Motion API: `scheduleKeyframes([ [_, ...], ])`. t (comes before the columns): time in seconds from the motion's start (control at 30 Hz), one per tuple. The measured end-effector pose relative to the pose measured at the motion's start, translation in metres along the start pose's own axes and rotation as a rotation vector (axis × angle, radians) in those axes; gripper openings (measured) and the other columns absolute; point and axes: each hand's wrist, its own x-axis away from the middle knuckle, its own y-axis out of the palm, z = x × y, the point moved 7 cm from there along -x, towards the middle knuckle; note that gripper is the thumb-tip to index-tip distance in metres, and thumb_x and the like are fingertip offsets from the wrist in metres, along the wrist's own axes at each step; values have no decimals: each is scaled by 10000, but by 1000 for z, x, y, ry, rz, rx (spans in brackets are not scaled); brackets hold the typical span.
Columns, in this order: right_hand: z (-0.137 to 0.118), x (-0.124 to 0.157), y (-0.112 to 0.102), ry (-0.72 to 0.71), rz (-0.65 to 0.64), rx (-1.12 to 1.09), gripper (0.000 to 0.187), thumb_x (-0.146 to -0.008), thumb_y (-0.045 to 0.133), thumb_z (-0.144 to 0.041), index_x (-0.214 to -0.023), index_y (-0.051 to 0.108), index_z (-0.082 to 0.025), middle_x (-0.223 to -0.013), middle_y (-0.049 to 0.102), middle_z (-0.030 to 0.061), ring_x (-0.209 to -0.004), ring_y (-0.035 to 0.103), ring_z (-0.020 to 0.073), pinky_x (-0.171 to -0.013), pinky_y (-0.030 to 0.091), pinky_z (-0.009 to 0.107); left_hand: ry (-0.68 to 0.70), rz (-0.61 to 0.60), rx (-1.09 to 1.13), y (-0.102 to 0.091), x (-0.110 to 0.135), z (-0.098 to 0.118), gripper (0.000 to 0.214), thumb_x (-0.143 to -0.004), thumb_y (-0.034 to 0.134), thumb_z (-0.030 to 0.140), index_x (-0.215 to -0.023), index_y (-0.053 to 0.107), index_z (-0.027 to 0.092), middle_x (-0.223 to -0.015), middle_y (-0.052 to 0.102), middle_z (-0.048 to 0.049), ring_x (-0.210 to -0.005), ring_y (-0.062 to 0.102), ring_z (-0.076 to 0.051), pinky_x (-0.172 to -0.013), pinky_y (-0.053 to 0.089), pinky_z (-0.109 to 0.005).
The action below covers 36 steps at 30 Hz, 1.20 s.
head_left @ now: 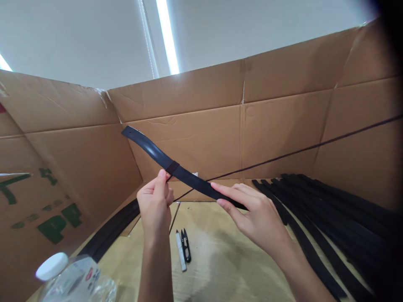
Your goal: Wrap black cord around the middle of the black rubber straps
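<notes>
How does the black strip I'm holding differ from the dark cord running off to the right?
The black strip is broad and flat; the dark cord is thin.
The strip bends in a curve toward its far end, while the cord runs nearly straight.
The strip looks glossy in places; the cord shows no such shine.
Both are long and dark.

The strip [150, 149] looks smooth, glossy plastic, the cord [277, 158] textile, the wall [189, 134] matt cardboard.

Place is looking like a wkshop: snips [188, 255] & blk strips [340, 212] are lying on table [217, 272] w/ cardboard walls [201, 134].
</notes>
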Motion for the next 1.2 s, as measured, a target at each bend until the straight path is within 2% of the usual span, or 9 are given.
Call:
scheduleKeyframes([
  [0.33, -18, 4, -8, -158, 185, 243, 304, -907, 577, -165, -1188, 633, -265, -768, 565, 0, -743, 474, 156, -670, 367, 284, -47, 6, -171, -6, 1, -4, 439, -587, 799, 461, -615, 567, 89, -487, 190, 65, -425, 168, -10, -391, 105, -162],
  [0.5, -11, 4, -12, -115, 254, 222, 32, -840, 640, -165, -869, 646, -154, -803, 596, 14, -792, 519, 178, -695, 392, 309, -43, 32, -166, -6, 6, 2, 395, -584, 813, 412, -745, 673, 80, -506, 272, 47, -442, 196, -8, -393, 123, -151],
  [0.57, -3, 2, -11, -60, 224, 165, 66, -803, 675, -166, -853, 632, -163, -835, 616, -3, -822, 548, 173, -713, 410, 304, -28, -40, -140, -1, 8, 4, 398, -605, 805, 399, -843, 713, 93, -504, 268, 47, -439, 193, -4, -394, 127, -142],
  [0.73, 12, 0, -9, 75, 122, -38, 200, -829, 657, -229, -1028, 640, -246, -994, 649, -57, -921, 594, 135, -815, 454, 283, 66, -275, -43, 10, 12, 9, 363, -694, 751, 364, -999, 731, 168, -515, 196, 51, -428, 174, -2, -391, 135, -131],
  [0.83, 12, -1, -13, 104, 119, -129, 229, -838, 653, -316, -1060, 638, -261, -1042, 643, -54, -956, 597, 130, -847, 460, 275, 87, -329, 8, 13, 11, 9, 373, -691, 751, 357, -1022, 730, 187, -528, 180, 49, -421, 170, -1, -386, 141, -133],
  [0.93, 9, -2, -17, 80, 154, -171, 222, -861, 632, -331, -1068, 640, -253, -1050, 635, -38, -970, 591, 124, -861, 456, 261, 92, -263, 62, 11, 8, 7, 403, -619, 796, 367, -961, 737, 164, -503, 193, 57, -408, 167, 0, -371, 139, -135],
  [1.0, 7, -2, -18, 78, 182, -191, 195, -864, 632, -311, -1048, 645, -246, -1024, 633, -34, -952, 591, 118, -851, 456, 249, 90, -171, 91, 7, 6, 5, 327, -560, 828, 356, -760, 714, 124, -475, 206, 64, -400, 168, 1, -360, 150, -139],
  [1.1, 6, -1, -17, 102, 217, -195, 178, -840, 666, -308, -1005, 652, -241, -961, 634, -38, -896, 595, 112, -809, 460, 236, 131, -41, 97, 2, 8, 6, 412, -564, 829, 333, -479, 500, 99, -438, 216, 63, -390, 202, -2, -359, 186, -145],
  [1.2, 2, -1, -14, 87, 241, -159, 183, -833, 679, -303, -1001, 652, -236, -931, 633, -41, -859, 597, 104, -780, 461, 226, 203, 43, 71, 1, 13, 10, 397, -619, 802, 333, -497, 505, 100, -416, 256, 59, -382, 240, -10, -367, 200, -150],
])
